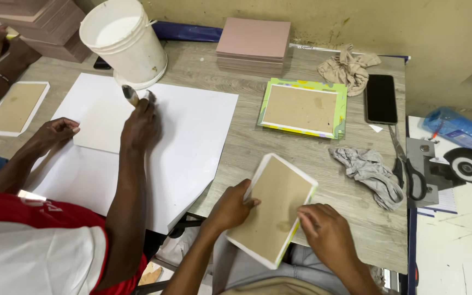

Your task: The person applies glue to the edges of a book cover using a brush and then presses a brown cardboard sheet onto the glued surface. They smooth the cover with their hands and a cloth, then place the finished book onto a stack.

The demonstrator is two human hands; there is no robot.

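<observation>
Lower centre of frame: left hand clamped on the left edge of a tilted rectangular brown board with white-wrapped edges; right hand, fingers curled, pressing its lower right edge. Farther right, crumpled grey cloth on the grey wood-grain table.

— Where's the board?
— At the desk's near edge, between the left hand and right hand.
— Behind it?
— A stack of boards; right of that a phone, with scissors in front. The bucket stands far left.
</observation>
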